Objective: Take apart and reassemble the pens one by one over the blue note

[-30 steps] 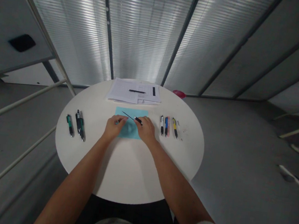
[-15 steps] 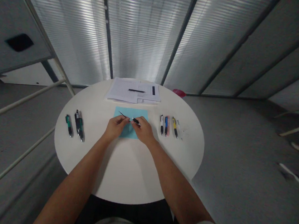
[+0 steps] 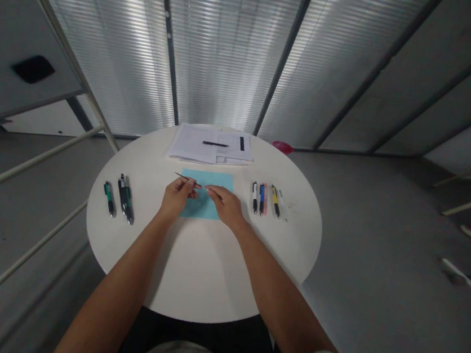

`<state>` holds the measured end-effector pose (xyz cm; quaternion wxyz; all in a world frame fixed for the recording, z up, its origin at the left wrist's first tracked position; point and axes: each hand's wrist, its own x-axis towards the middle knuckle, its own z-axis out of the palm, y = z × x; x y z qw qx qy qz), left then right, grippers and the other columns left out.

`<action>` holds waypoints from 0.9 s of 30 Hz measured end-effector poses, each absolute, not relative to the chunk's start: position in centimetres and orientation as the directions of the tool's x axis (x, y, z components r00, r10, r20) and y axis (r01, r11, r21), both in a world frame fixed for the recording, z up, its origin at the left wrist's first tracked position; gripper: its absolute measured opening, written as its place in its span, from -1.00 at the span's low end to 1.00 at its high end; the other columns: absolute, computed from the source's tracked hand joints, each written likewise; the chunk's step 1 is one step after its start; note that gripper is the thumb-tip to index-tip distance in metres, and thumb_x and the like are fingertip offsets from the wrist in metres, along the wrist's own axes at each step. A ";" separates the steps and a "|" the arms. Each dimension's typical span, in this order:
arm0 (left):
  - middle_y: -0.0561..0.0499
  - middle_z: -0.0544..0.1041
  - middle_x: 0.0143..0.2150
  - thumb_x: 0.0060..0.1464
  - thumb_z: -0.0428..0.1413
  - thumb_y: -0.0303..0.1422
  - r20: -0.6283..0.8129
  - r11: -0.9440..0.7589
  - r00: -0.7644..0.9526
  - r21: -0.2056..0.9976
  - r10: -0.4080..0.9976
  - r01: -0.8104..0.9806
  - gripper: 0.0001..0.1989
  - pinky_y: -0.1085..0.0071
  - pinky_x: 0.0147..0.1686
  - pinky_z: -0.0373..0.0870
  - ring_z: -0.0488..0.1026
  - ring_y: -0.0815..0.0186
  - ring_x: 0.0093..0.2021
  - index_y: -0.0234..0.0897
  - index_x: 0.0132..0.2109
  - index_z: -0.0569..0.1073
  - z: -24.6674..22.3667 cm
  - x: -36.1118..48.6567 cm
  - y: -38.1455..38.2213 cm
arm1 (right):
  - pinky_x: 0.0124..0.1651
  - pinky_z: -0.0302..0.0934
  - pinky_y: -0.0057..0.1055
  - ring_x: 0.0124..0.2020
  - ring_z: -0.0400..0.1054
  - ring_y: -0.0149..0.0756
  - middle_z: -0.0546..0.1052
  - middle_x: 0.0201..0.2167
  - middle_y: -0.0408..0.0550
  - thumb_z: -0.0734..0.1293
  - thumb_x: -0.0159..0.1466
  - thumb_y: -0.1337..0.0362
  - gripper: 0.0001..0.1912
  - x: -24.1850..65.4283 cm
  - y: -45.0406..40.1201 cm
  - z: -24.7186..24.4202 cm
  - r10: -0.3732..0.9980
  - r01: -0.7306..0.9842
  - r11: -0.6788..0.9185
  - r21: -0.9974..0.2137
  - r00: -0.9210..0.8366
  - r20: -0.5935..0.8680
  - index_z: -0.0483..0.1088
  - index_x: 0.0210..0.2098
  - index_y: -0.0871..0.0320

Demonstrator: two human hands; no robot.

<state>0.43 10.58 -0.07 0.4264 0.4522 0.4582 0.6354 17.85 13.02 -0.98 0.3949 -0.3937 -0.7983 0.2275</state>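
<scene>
A thin, dark pen refill [image 3: 182, 176] is pinched between the thumb and fingers of my left hand [image 3: 176, 195], and it points up to the left. My right hand [image 3: 227, 205] is closed opposite, its fingertips a small gap from the refill's near end. It pinches a short black pen part, now mostly hidden by the fingers. Both hands are over a light blue sheet [image 3: 201, 211] on the round white table [image 3: 203, 269]. To the right lie a white-and-black pen [image 3: 254, 197], a blue pen [image 3: 262, 199] and a yellow pen [image 3: 275, 201].
On the left side lie a green-and-black pen [image 3: 109, 198] and a cluster of dark pens [image 3: 125, 198]. Stacked papers [image 3: 192, 143] with a black pen [image 3: 215, 144] on top rest at the far edge. Small clear and pink parts lie around the right-hand pens.
My left hand has moved left with the refill, widening the gap between the hands. The black part in my right hand has turned and is now largely covered by the fingers.
</scene>
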 end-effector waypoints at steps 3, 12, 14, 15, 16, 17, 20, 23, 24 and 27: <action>-0.12 0.59 -0.28 0.05 0.18 -0.08 0.192 -0.210 -0.196 0.975 0.962 -0.077 -0.64 0.36 -0.38 0.42 0.42 0.38 -0.48 -0.34 -0.28 0.45 0.0 0.5 10.4 | 0.06 0.27 -0.32 -0.05 0.44 -0.28 0.57 -0.05 -0.12 0.14 0.42 0.09 -0.66 17.8 13.2 -1.1 0.799 0.420 0.595 -0.686 -0.401 0.448 0.45 0.04 -0.07; 0.04 0.49 -0.51 0.04 0.18 -0.09 0.240 -0.220 -0.143 0.965 0.960 0.139 -0.67 0.42 -0.39 0.34 0.38 0.38 -0.49 -0.31 -0.39 0.51 -0.2 0.2 10.4 | 0.06 0.27 -0.30 -0.03 0.43 -0.27 0.57 -0.05 -0.08 0.16 0.41 0.11 -0.67 17.8 12.8 -0.9 0.783 0.417 0.610 -0.674 -0.449 0.431 0.45 0.03 -0.01; 0.03 0.50 -0.51 0.03 0.18 -0.10 0.254 -0.226 -0.130 0.953 0.958 0.203 -0.68 0.41 -0.36 0.33 0.41 0.35 -0.46 -0.30 -0.41 0.53 -0.1 0.3 10.3 | 0.05 0.27 -0.31 -0.04 0.43 -0.28 0.57 -0.07 -0.07 0.16 0.41 0.11 -0.67 17.8 12.9 -1.1 0.782 0.426 0.612 -0.667 -0.449 0.431 0.45 0.03 -0.01; 0.01 0.53 -0.48 0.03 0.19 -0.10 0.262 -0.231 -0.122 0.948 0.957 0.221 -0.69 0.40 -0.33 0.34 0.43 0.33 -0.42 -0.29 -0.41 0.54 0.0 0.3 10.2 | 0.05 0.27 -0.31 -0.04 0.43 -0.28 0.56 -0.07 -0.07 0.16 0.41 0.11 -0.67 17.9 13.0 -1.1 0.781 0.424 0.614 -0.666 -0.449 0.434 0.45 0.03 0.00; -0.01 0.56 -0.43 0.03 0.19 -0.11 0.268 -0.236 -0.116 0.944 0.956 0.232 -0.70 0.39 -0.29 0.35 0.46 0.30 -0.37 -0.29 -0.40 0.56 0.2 0.4 10.2 | 0.05 0.27 -0.32 -0.04 0.42 -0.28 0.56 -0.07 -0.07 0.16 0.41 0.11 -0.67 17.9 13.0 -1.1 0.779 0.420 0.617 -0.666 -0.449 0.438 0.45 0.03 0.00; -0.02 0.59 -0.38 0.02 0.19 -0.11 0.273 -0.241 -0.114 0.941 0.955 0.237 -0.71 0.37 -0.25 0.36 0.48 0.28 -0.32 -0.28 -0.38 0.57 0.3 0.4 10.1 | 0.05 0.27 -0.32 -0.04 0.42 -0.29 0.56 -0.06 -0.06 0.15 0.41 0.11 -0.67 17.9 13.0 -1.2 0.777 0.414 0.619 -0.668 -0.447 0.443 0.45 0.03 0.00; -0.07 0.63 -0.27 0.00 0.21 -0.13 0.281 -0.247 -0.121 0.939 0.952 0.238 -0.72 0.33 -0.17 0.37 0.52 0.22 -0.23 -0.27 -0.35 0.59 0.5 0.6 10.1 | 0.07 0.26 -0.32 -0.03 0.41 -0.29 0.55 -0.05 -0.06 0.14 0.41 0.11 -0.66 17.9 13.0 -1.1 0.774 0.401 0.622 -0.672 -0.442 0.453 0.44 0.03 0.01; -0.09 0.63 -0.21 0.00 0.21 -0.13 0.286 -0.254 -0.120 0.939 0.951 0.230 -0.73 0.31 -0.15 0.38 0.53 0.20 -0.19 -0.27 -0.37 0.58 0.4 0.5 10.2 | 0.05 0.26 -0.33 -0.03 0.41 -0.29 0.55 -0.05 -0.06 0.15 0.41 0.11 -0.67 17.9 12.9 -0.9 0.771 0.381 0.624 -0.682 -0.440 0.460 0.44 0.02 0.02; -0.10 0.63 -0.18 0.00 0.21 -0.13 0.289 -0.258 -0.114 0.939 0.951 0.229 -0.73 0.31 -0.14 0.38 0.53 0.20 -0.18 -0.27 -0.37 0.57 0.2 0.5 10.3 | 0.05 0.26 -0.33 -0.04 0.42 -0.29 0.55 -0.05 -0.06 0.16 0.40 0.11 -0.68 17.8 12.8 -0.9 0.768 0.366 0.626 -0.689 -0.442 0.463 0.44 0.02 0.02; -0.09 0.63 -0.15 0.00 0.22 -0.13 0.296 -0.268 -0.104 0.938 0.950 0.221 -0.73 0.33 -0.16 0.39 0.52 0.22 -0.19 -0.27 -0.38 0.56 -0.1 0.5 10.4 | 0.03 0.27 -0.35 -0.03 0.41 -0.30 0.54 -0.04 -0.07 0.18 0.39 0.13 -0.69 17.7 12.7 -0.7 0.758 0.306 0.627 -0.716 -0.451 0.471 0.44 0.01 0.03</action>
